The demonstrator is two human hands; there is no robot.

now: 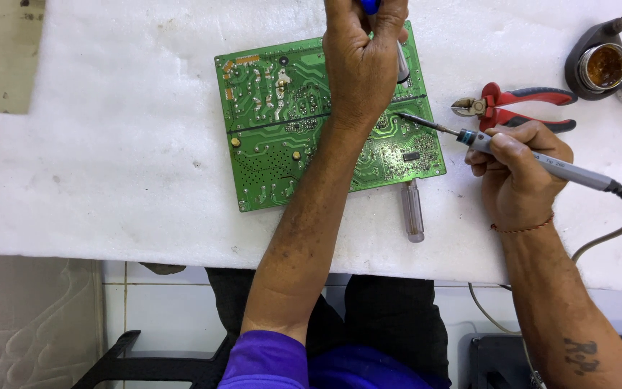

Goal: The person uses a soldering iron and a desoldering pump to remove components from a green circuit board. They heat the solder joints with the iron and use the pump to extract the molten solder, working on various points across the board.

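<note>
Both hands' fingers grip tools: right hand (516, 176) soldering iron (541, 162), left hand (361, 61) blue-handled tool (371, 6).

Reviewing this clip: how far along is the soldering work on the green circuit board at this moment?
Set up: the green circuit board lies solder side up on white foam padding. In hand: the right hand holds a soldering iron, tip at the board's right edge; the left hand grips a blue-handled tool over the board. Which joints are finished is too small to tell. Red cutters lie unused.
</note>
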